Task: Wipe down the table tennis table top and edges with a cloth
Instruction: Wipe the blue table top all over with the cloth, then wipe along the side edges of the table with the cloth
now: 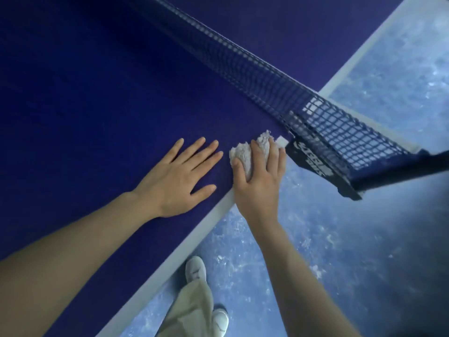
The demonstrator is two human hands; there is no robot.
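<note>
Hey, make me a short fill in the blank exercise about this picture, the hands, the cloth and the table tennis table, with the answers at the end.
1. The right hand holds a white ____ against the table's side edge.
2. The left hand rests flat, palm down, on the ____ table top.
3. The cloth lies close to the near end of the dark ____ that crosses the table.
4. Below the table's white edge, the person's two white ____ stand on the floor.

Missing words: cloth; blue; net; shoes

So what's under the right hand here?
A crumpled white cloth, pressed under the right hand at the white side edge of the blue table, beside the net. The part of the edge beneath the cloth is covered.
</note>
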